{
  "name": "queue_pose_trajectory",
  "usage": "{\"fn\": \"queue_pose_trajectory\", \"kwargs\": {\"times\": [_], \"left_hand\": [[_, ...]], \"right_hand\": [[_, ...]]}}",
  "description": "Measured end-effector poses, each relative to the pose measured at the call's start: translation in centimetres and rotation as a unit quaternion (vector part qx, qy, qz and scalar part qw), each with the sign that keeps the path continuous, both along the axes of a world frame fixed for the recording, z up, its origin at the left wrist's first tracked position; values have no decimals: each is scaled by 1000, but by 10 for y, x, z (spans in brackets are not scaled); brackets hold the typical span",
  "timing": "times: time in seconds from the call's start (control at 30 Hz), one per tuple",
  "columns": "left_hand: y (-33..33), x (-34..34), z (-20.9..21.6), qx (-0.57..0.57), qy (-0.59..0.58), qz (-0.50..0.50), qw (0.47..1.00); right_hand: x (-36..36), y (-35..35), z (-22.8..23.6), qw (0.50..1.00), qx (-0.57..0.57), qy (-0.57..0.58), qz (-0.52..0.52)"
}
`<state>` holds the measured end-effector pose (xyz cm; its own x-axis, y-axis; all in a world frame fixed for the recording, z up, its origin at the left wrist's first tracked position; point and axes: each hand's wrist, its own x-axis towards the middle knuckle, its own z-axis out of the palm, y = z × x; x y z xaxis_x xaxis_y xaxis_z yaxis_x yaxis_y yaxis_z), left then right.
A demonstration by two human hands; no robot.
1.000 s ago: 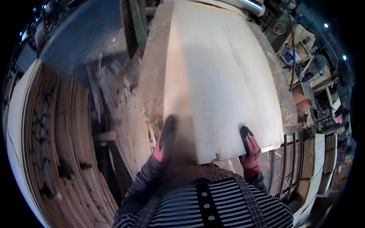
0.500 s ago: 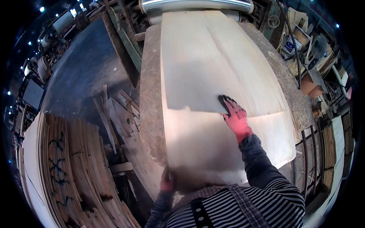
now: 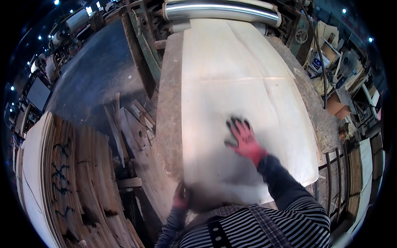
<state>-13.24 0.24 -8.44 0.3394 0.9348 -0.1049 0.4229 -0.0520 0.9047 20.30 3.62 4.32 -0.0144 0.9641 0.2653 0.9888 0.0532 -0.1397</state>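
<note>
A long pale wood veneer sheet point(image 3: 231, 99) lies over the table in front of me, its far part reaching toward a shiny metal roller point(image 3: 223, 12). A crosswise seam, where one sheet seems to overlap another, runs across its far half. My right hand point(image 3: 245, 142), in a pink glove with dark fingertips, rests on the middle of the veneer with fingers spread. By the near left corner of the sheet is my left hand point(image 3: 182, 196), also in a pink and dark glove; its fingers are too dark and blurred to make out.
A worn brown tabletop point(image 3: 168, 103) shows on both sides of the veneer. At left stand a tall stack of veneer sheets point(image 3: 87, 177) and loose wood strips point(image 3: 136, 124). On the right are a cardboard box point(image 3: 339, 105), a fan point(image 3: 349, 62) and metal bars point(image 3: 337, 177).
The veneer's crosswise seam has moved away from me toward the roller. My right hand has shifted left and slightly nearer on the sheet, fingers now spread wider. My left hand stays near the corner.
</note>
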Motion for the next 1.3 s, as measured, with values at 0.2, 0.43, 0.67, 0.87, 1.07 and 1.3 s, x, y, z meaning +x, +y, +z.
{"fn": "queue_pose_trajectory", "kwargs": {"times": [0.2,0.43,0.67,0.87,1.07,1.3], "left_hand": [[-3,30,132,-56,-175,-186,965],[-39,60,195,-35,-258,-406,876],[-39,31,208,-158,-281,-419,849],[4,49,87,-269,-497,-186,803],[-20,54,34,-6,-36,-137,990],[12,36,38,-263,-146,-19,954]], "right_hand": [[-50,-181,-49,990,-122,26,72],[-45,-247,-43,975,111,190,-36],[-68,-300,-31,977,33,174,-121],[-46,-214,-16,986,15,101,-132],[3,-123,-9,976,53,149,-149],[41,-23,-14,968,8,169,-183]]}}
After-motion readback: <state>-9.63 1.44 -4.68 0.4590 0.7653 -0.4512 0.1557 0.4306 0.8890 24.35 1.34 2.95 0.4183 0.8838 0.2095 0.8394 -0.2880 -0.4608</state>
